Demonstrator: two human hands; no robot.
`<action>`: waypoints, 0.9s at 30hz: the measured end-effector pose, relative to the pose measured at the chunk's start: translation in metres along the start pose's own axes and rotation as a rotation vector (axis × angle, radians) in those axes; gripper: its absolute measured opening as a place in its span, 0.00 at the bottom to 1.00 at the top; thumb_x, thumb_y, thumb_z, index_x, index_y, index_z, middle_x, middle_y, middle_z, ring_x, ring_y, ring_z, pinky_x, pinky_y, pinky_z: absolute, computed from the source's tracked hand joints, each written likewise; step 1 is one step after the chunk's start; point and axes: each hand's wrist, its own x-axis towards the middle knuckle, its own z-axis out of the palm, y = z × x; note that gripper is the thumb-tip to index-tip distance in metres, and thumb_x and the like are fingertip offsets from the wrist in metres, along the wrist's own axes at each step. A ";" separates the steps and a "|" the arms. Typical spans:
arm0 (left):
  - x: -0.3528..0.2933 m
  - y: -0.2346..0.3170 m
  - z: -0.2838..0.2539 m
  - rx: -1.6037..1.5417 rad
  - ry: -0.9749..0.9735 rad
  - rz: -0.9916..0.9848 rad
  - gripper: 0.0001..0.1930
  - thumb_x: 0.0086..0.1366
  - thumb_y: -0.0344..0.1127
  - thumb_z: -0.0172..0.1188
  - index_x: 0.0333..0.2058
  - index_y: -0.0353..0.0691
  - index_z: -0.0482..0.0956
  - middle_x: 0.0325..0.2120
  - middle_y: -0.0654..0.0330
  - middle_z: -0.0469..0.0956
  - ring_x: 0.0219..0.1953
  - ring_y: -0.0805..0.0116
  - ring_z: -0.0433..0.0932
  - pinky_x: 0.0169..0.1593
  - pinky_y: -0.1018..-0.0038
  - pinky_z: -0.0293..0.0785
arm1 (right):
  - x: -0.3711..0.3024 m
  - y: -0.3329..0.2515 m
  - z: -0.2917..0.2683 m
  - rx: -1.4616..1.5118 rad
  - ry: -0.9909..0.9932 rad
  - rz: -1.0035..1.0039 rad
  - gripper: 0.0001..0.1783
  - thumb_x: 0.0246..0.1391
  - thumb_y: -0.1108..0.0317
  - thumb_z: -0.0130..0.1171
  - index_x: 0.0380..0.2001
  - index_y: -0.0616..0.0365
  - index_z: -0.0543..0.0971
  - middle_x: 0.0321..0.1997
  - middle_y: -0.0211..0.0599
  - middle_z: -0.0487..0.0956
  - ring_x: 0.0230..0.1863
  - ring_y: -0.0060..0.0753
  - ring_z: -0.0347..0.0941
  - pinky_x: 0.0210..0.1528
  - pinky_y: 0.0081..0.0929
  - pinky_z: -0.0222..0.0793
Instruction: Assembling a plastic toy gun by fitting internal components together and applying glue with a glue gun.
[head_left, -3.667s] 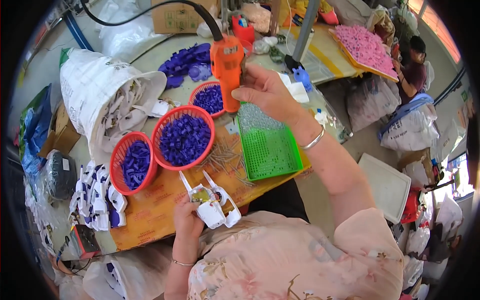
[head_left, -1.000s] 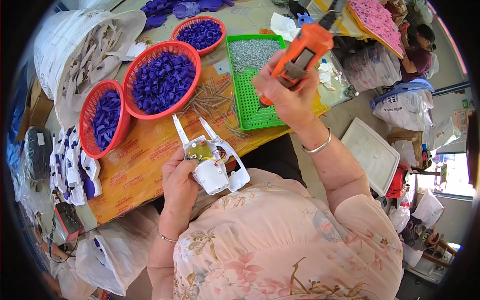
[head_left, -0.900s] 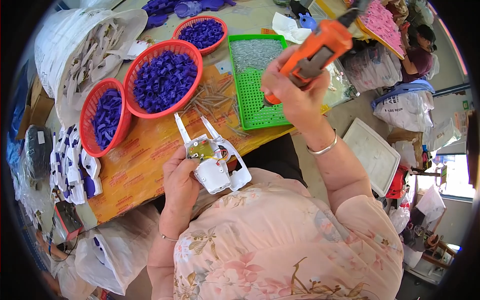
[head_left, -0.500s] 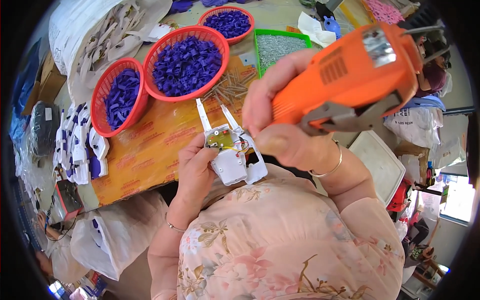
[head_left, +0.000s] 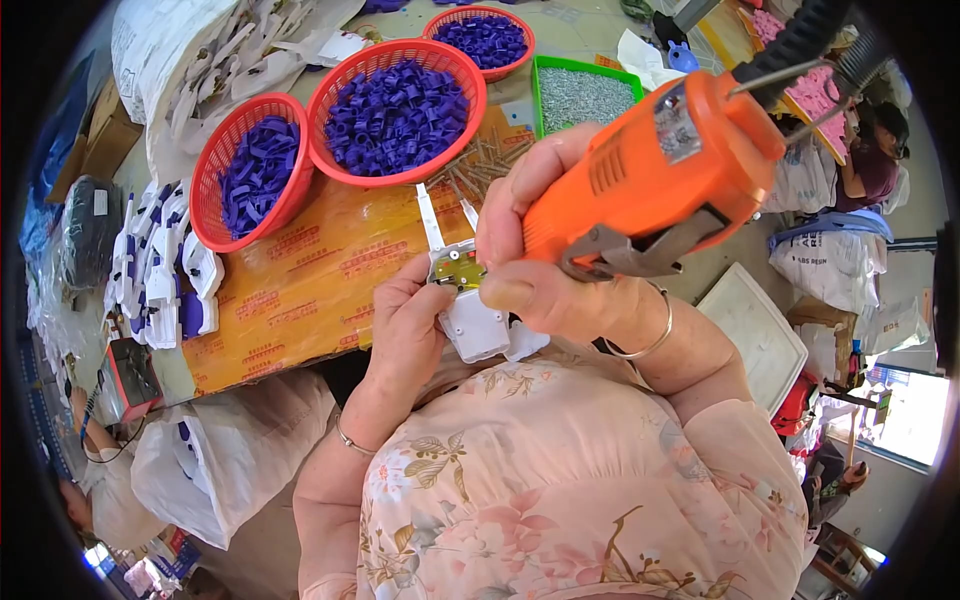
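Purple plastic parts (head_left: 395,115) fill three red baskets (head_left: 390,181), upper left to top centre; a green tray (head_left: 538,98) holds silvery screws (head_left: 590,97). Bare orange tabletop (head_left: 290,300) reaches its edge left of centre. The left hand (head_left: 412,312) pinches a white housing (head_left: 477,327) mid-frame; the right hand's (head_left: 560,290) fingers clasp an electric screwdriver (head_left: 650,170), brought from the tray over the housing, contact hard to tell.

Left grip (head_left: 408,322) beside curled right grip (head_left: 575,302)
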 end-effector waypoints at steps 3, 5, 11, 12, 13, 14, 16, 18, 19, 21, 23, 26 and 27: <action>0.001 -0.001 -0.007 0.018 -0.040 -0.013 0.17 0.59 0.25 0.47 0.48 0.27 0.70 0.45 0.54 0.73 0.45 0.68 0.73 0.49 0.72 0.70 | 0.002 0.007 -0.002 -0.013 -0.027 -0.052 0.29 0.39 0.69 0.72 0.36 0.57 0.60 0.24 0.33 0.71 0.26 0.24 0.68 0.29 0.23 0.69; -0.001 -0.001 -0.009 0.042 -0.070 -0.028 0.19 0.63 0.31 0.51 0.51 0.28 0.67 0.53 0.53 0.69 0.55 0.62 0.69 0.58 0.66 0.66 | 0.001 0.006 0.000 0.003 -0.016 -0.053 0.29 0.39 0.69 0.72 0.36 0.57 0.60 0.23 0.32 0.70 0.25 0.24 0.68 0.28 0.23 0.69; -0.002 0.004 0.002 0.014 0.033 -0.020 0.18 0.56 0.20 0.43 0.45 0.26 0.73 0.36 0.56 0.78 0.34 0.75 0.77 0.39 0.79 0.74 | 0.001 -0.006 0.002 -0.015 -0.014 0.052 0.25 0.40 0.69 0.71 0.33 0.57 0.62 0.24 0.33 0.72 0.26 0.23 0.69 0.30 0.21 0.68; 0.000 0.003 -0.001 0.017 0.012 -0.014 0.18 0.55 0.20 0.43 0.44 0.26 0.73 0.35 0.56 0.78 0.34 0.75 0.77 0.39 0.79 0.74 | 0.000 -0.008 0.003 0.023 -0.015 0.137 0.24 0.40 0.70 0.70 0.32 0.57 0.64 0.24 0.33 0.72 0.27 0.23 0.69 0.32 0.20 0.68; 0.000 0.002 -0.003 0.019 -0.012 -0.008 0.18 0.55 0.20 0.42 0.44 0.26 0.73 0.35 0.56 0.78 0.34 0.75 0.77 0.39 0.79 0.74 | -0.001 -0.009 0.003 0.023 -0.014 0.137 0.24 0.40 0.70 0.70 0.32 0.57 0.64 0.24 0.33 0.72 0.27 0.23 0.69 0.32 0.20 0.68; 0.000 0.001 -0.002 0.020 -0.013 -0.009 0.18 0.55 0.20 0.42 0.44 0.26 0.73 0.35 0.56 0.78 0.34 0.75 0.77 0.39 0.79 0.74 | -0.003 -0.010 0.004 -0.042 -0.008 0.106 0.22 0.41 0.71 0.70 0.32 0.57 0.65 0.24 0.32 0.73 0.27 0.22 0.69 0.33 0.20 0.67; -0.001 0.000 -0.002 0.003 -0.005 0.028 0.18 0.54 0.20 0.43 0.44 0.26 0.73 0.35 0.56 0.78 0.34 0.74 0.77 0.39 0.79 0.74 | -0.004 -0.012 0.004 -0.108 0.001 0.075 0.20 0.41 0.72 0.69 0.31 0.57 0.66 0.25 0.32 0.73 0.28 0.21 0.69 0.34 0.19 0.67; -0.002 0.001 -0.001 0.015 0.005 0.012 0.18 0.54 0.20 0.43 0.44 0.26 0.73 0.35 0.56 0.78 0.34 0.74 0.77 0.39 0.79 0.74 | -0.005 -0.014 0.005 -0.040 0.010 0.088 0.20 0.41 0.73 0.68 0.32 0.57 0.66 0.24 0.32 0.73 0.27 0.22 0.69 0.33 0.20 0.67; -0.002 0.002 -0.001 0.026 0.018 -0.003 0.19 0.54 0.21 0.42 0.44 0.26 0.73 0.35 0.55 0.78 0.34 0.73 0.77 0.39 0.78 0.74 | -0.005 -0.014 0.006 -0.005 0.012 0.095 0.20 0.40 0.73 0.68 0.32 0.57 0.66 0.24 0.32 0.73 0.26 0.22 0.69 0.33 0.21 0.67; -0.001 0.003 0.000 0.035 0.033 -0.019 0.19 0.54 0.21 0.42 0.45 0.26 0.73 0.36 0.55 0.78 0.34 0.73 0.77 0.39 0.78 0.74 | -0.005 -0.014 0.007 0.065 0.017 0.110 0.20 0.40 0.73 0.68 0.32 0.57 0.66 0.23 0.32 0.72 0.25 0.23 0.69 0.32 0.22 0.67; 0.001 0.004 -0.006 0.130 -0.019 -0.026 0.20 0.55 0.22 0.42 0.46 0.26 0.72 0.37 0.54 0.78 0.35 0.71 0.78 0.39 0.76 0.75 | -0.004 0.000 0.004 0.143 0.029 0.059 0.21 0.40 0.72 0.68 0.33 0.57 0.66 0.22 0.32 0.72 0.24 0.24 0.69 0.30 0.22 0.67; 0.000 0.006 -0.003 0.080 -0.016 -0.009 0.20 0.54 0.22 0.42 0.47 0.25 0.72 0.38 0.51 0.78 0.37 0.68 0.79 0.42 0.74 0.76 | 0.002 0.003 -0.004 0.181 0.042 -0.015 0.24 0.41 0.67 0.71 0.34 0.58 0.65 0.20 0.34 0.71 0.21 0.25 0.69 0.25 0.25 0.68; 0.001 0.004 -0.006 0.081 -0.011 -0.006 0.20 0.54 0.22 0.42 0.47 0.25 0.72 0.38 0.51 0.78 0.37 0.68 0.79 0.42 0.74 0.76 | 0.006 0.004 -0.011 0.140 -0.017 -0.033 0.25 0.40 0.65 0.71 0.34 0.58 0.64 0.21 0.34 0.71 0.21 0.26 0.69 0.25 0.25 0.68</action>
